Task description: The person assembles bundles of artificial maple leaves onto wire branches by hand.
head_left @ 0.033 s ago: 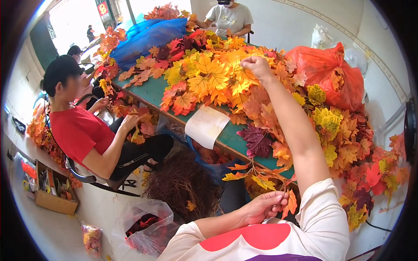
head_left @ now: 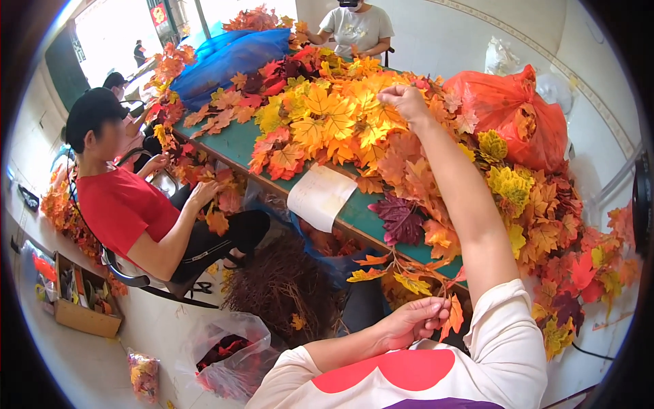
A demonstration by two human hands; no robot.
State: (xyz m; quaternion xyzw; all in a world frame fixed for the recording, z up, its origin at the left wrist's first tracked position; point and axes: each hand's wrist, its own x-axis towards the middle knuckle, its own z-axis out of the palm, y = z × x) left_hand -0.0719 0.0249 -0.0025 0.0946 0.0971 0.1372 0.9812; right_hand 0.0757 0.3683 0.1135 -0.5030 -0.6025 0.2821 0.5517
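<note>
Close to my body, my left hand [head_left: 417, 319] is closed in a pinch on the stem of an artificial maple leaf branch. Its orange and yellow leaves [head_left: 411, 283] spread along the table's near edge, and one orange leaf [head_left: 452, 319] hangs beside my fingertips. My right hand [head_left: 407, 105] is stretched far over the table, thumb and fingers pressed together above the heap of yellow and orange artificial leaves [head_left: 337, 121]. Whatever lies between those fingertips is too small to make out. Below my right forearm a dark purple leaf [head_left: 398, 218] rests on the green table [head_left: 235, 143].
A paper sheet [head_left: 321, 195] overhangs the table edge. Beyond lie a blue bag [head_left: 235, 65] and a red plastic bag [head_left: 507, 119]. A person in red [head_left: 129, 198] sits at left, another [head_left: 357, 31] opposite. Brown stems [head_left: 283, 290] and a clear bag [head_left: 228, 354] are on the floor.
</note>
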